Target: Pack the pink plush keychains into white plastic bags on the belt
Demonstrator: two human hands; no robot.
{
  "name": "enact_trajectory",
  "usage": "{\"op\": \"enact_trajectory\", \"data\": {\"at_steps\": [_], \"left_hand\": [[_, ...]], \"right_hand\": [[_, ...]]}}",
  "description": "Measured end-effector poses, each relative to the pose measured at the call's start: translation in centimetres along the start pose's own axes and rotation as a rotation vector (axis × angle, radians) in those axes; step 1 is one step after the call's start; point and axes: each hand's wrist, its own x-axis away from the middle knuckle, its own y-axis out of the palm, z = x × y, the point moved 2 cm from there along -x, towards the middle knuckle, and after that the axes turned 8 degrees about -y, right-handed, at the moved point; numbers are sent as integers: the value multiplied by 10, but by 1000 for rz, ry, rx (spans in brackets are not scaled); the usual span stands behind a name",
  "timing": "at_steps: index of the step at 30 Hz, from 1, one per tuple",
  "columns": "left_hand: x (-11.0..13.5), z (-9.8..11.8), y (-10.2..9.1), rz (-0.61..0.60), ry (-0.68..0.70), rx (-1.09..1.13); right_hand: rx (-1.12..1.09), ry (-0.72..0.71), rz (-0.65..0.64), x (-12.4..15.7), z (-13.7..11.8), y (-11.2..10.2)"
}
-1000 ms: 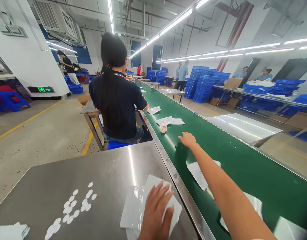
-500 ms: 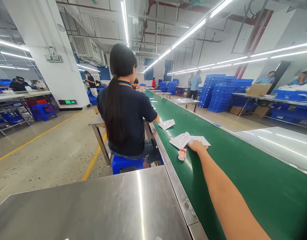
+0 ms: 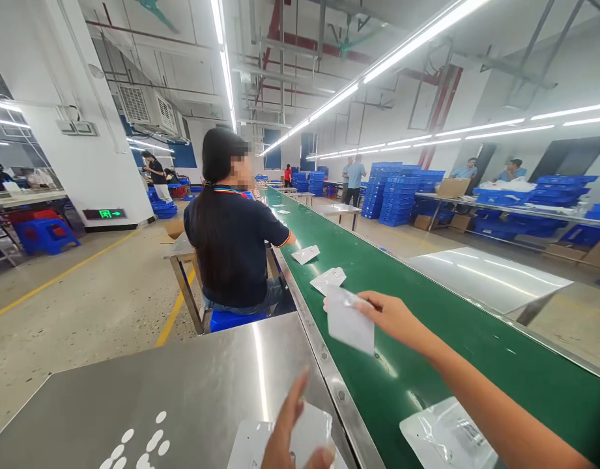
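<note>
My right hand [image 3: 385,314] pinches the upper edge of a flat white packet [image 3: 349,322] and holds it above the green conveyor belt [image 3: 441,312]. Close behind it, another glossy white packet [image 3: 329,280] lies on the belt, with a further packet [image 3: 305,255] beyond. At the bottom, my left hand [image 3: 290,433] has its thumb and fingers apart, slightly blurred, over white packets [image 3: 248,443] on the steel table [image 3: 182,384]. Whether it touches them I cannot tell. One more clear-wrapped packet [image 3: 449,435] rests on the belt beneath my right forearm.
Several white round discs [image 3: 157,440] lie on the steel table at the left. A co-worker in a dark shirt [image 3: 231,247] sits ahead, left of the belt. Another metal table [image 3: 490,270] stands right of it. Stacked blue crates [image 3: 392,192] are farther back.
My right hand has drawn back toward me, lifting a white packet off the belt. My left hand has come into view at the bottom. The view has tilted, showing discs and packets on the table.
</note>
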Motion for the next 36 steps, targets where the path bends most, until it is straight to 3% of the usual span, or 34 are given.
{"op": "enact_trajectory", "data": {"at_steps": [2, 3, 7, 10, 12, 16, 20, 23, 24, 27, 31, 36], "left_hand": [[-9, 14, -6, -5, 10, -16], [-12, 21, -8, -68, 6, 0], [-7, 32, 0, -492, -170, 140], [3, 21, 8, -461, -279, 158], [7, 11, 11, -413, -281, 167], [15, -2, 10, -448, -301, 264], [18, -5, 12, -357, -446, 450], [12, -8, 17, -227, -512, 489], [9, -10, 18, -202, -511, 488], [-1, -18, 17, -175, -423, 420], [-10, -22, 10, -193, -271, 282], [-9, -7, 4, -196, -170, 88]], "right_hand": [[-265, -80, -70, 43, -43, -1], [-363, -93, -111, 62, -62, 1], [-532, -130, -220, 106, -105, 15], [-428, -181, -195, 112, -111, 20], [-300, -235, -154, 111, -111, 25], [-145, -332, -83, 108, -110, 44], [-261, -326, -145, 85, -94, 63], [-371, 7, -190, 47, -52, 64], [-359, 208, -137, 34, -33, 61], [-271, 433, -14, -1, 16, 55], [-211, 524, -15, -23, 46, 69], [-173, 419, 0, -22, 29, 84]]}}
